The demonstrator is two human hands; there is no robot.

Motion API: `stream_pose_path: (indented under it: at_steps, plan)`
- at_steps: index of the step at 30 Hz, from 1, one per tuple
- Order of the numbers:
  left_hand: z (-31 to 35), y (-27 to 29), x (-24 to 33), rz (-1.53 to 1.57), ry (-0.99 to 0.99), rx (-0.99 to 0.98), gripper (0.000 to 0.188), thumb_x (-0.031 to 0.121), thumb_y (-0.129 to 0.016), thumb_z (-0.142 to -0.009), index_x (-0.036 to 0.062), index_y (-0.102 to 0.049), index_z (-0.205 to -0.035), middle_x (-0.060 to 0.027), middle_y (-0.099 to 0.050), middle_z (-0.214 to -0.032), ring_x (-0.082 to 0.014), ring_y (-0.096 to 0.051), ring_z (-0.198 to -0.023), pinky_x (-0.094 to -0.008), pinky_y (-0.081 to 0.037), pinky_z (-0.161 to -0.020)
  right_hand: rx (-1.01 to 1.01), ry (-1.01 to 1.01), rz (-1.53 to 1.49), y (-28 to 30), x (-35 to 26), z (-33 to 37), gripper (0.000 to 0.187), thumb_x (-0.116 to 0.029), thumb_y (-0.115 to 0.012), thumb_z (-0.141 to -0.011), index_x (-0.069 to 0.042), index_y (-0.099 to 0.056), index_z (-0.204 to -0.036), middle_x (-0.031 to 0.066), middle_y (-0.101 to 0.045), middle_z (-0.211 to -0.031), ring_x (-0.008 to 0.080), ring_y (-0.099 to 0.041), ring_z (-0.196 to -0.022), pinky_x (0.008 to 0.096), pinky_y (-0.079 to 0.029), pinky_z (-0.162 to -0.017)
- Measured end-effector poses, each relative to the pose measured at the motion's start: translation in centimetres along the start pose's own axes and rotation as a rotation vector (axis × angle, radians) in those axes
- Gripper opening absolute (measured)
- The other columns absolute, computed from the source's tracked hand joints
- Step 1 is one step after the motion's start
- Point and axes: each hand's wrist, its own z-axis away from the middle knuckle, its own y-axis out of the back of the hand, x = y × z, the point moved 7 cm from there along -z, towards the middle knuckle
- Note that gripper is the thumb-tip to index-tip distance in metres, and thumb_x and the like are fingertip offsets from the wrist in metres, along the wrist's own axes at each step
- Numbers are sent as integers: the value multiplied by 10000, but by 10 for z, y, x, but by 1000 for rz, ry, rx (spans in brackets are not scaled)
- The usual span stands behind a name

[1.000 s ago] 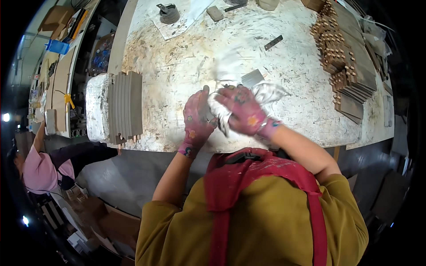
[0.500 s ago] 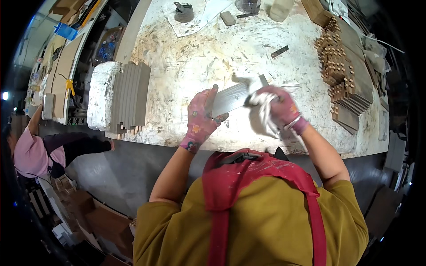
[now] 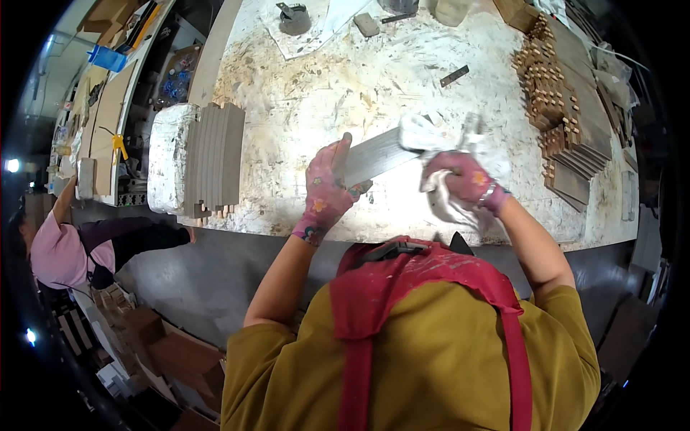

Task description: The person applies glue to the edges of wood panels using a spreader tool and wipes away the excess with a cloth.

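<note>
Presently, the left hand (image 3: pixel 329 183) grasps the left end of a grey board (image 3: pixel 377 154), located right of the row of grey panels (image 3: pixel 215 161). Farther right of that row, the right hand (image 3: pixel 460 177) clutches a motion-blurred white cloth (image 3: pixel 419 133), which overlaps the board's opposite end in view.

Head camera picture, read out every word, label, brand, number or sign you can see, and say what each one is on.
No readable text.
Dark strip on the worktable: any markings too small to read.
Blue container, far left: any label too small to read.
Gray panel in the left hand: no lettering shows.
</note>
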Motion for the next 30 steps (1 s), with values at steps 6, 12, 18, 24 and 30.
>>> stream_pose_path:
  at_steps: [6, 12, 18, 24, 30]
  plan:
    - [-14, 3, 33, -239, -34, -59, 928, 317, -820, -711, 85, -359, -1482, -171, -498, -1311, -378, -430, -1260, -495, -347, -1065, 379, -152, 157, 68, 27, 64, 400, -61, -467, -758, -24, -670, -1102, 149, -664, -1112, 298, -606, -1080, 383, -455, -995]
    - [-29, 16, 34, -260, 37, -208, 827, 255, -773, -728, 70, -417, -1451, -199, -560, -1191, -360, -557, -1128, -442, -476, -958, 395, -4, 196, 29, 14, 69, 596, -331, -499, -811, -58, -539, -1339, 187, -559, -1340, 384, -447, -1307, 438, -334, -1115]
    - [-11, 117, -26, -863, 219, 9, 737, 373, -752, -743, 213, -491, -1412, -135, -517, -1286, -332, -544, -1140, -452, -462, -952, 580, -23, 534, 18, 19, 84, 560, -81, -593, -756, -78, -549, -1314, 172, -548, -1321, 380, -465, -1268, 458, -362, -1081]
    - [8, 174, -41, -1122, 397, -103, 683, 317, -745, -774, 261, -501, -1410, -94, -495, -1228, -309, -528, -1120, -429, -466, -935, 163, -39, 84, 18, 11, 90, 683, -172, -647, -776, -58, -449, -1419, 188, -436, -1450, 343, -377, -1374, 423, -290, -1148]
    - [20, 166, -52, -1102, 319, -231, 605, 233, -730, -779, 241, -552, -1357, -83, -541, -1137, -288, -562, -1055, -418, -488, -878, 526, -204, 402, 16, 16, 90, 775, -371, -716, -820, -25, -412, -1442, 206, -395, -1488, 357, -333, -1406, 436, -253, -1168]
